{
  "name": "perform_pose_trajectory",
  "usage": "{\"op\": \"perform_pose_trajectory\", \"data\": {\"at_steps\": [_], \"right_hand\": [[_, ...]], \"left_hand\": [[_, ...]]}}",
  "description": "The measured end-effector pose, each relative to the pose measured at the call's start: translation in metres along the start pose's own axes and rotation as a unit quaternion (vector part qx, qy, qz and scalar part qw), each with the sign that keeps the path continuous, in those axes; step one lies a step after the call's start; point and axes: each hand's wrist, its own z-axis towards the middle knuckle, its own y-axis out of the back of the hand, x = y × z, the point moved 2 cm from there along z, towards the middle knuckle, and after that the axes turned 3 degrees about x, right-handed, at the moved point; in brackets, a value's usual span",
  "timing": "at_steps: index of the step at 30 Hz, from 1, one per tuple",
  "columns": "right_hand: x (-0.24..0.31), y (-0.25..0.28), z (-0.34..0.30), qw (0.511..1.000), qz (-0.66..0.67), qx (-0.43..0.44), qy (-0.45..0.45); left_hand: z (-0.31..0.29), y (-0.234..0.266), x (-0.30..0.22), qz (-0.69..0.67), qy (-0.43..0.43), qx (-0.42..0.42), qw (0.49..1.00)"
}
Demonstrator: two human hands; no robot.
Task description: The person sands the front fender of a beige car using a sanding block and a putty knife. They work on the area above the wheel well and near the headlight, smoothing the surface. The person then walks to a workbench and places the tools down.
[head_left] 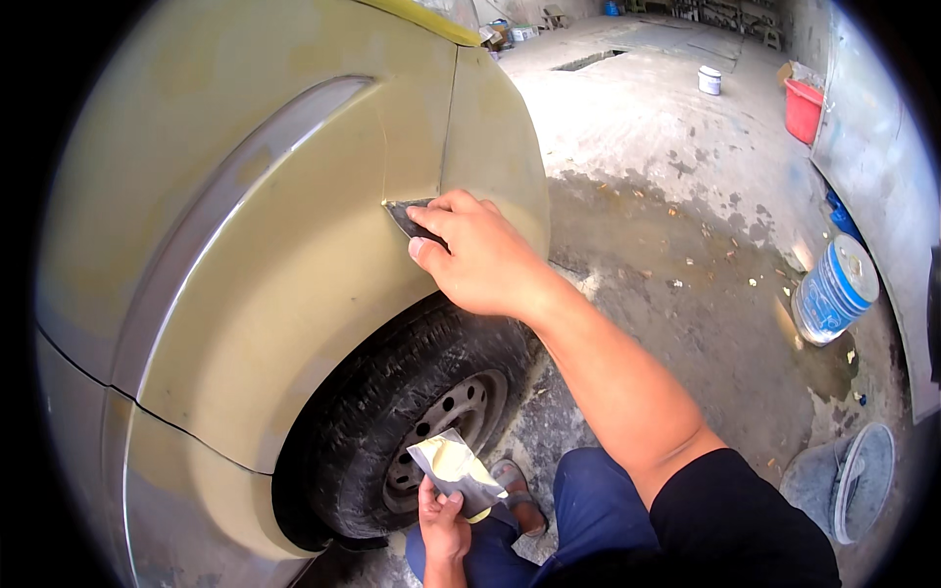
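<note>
Pinching a scraper [403, 218] against the panel [314, 225] with right hand [478, 245], clasping a paste-smeared plate [454, 463] with left hand [446, 529].

The spreader [406, 219] is black, the putty [447, 459] pale yellow.

Floor [627, 132]: concrete, pale at the far end, dark and stained nearer. Standing on it: white can [709, 81], well apart; red tub [804, 113]; blue-and-white drum [831, 294]; grey bucket [814, 480], nearest of these. Pale crumbs [753, 282] lie scattered near the drum. Tyre [358, 441] and sandalled foot [517, 487] also rest there.
</note>
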Motion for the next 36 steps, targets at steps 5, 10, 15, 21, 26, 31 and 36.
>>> {"op": "perform_pose_trajectory", "data": {"at_steps": [5, 10, 15, 21, 26, 31, 36], "right_hand": [[0.0, -0.005, -0.011, 1.0, -0.006, 0.006, 0.008], [0.002, -0.014, -0.029, 1.0, -0.015, 0.002, 0.013], [0.0, -0.028, -0.05, 0.999, -0.02, -0.021, 0.036], [-0.01, -0.046, -0.076, 0.996, -0.045, -0.048, 0.061], [-0.011, -0.034, -0.111, 0.985, 0.04, -0.071, 0.151], [-0.007, -0.036, -0.168, 0.912, 0.291, 0.151, 0.248], [-0.029, -0.024, -0.177, 0.934, 0.175, 0.198, 0.239]], "left_hand": [[-0.002, -0.007, -0.006, -0.015, 0.0, 0.004, 1.0], [-0.001, -0.019, -0.015, -0.036, -0.014, 0.019, 0.999], [0.003, -0.034, -0.025, -0.047, -0.036, 0.032, 0.998], [0.007, -0.06, -0.042, -0.031, -0.051, 0.035, 0.998], [0.007, -0.078, -0.058, -0.054, -0.048, 0.039, 0.997], [0.009, -0.096, -0.065, -0.083, -0.035, 0.065, 0.994], [0.004, -0.091, -0.072, -0.092, -0.048, 0.069, 0.992]]}}
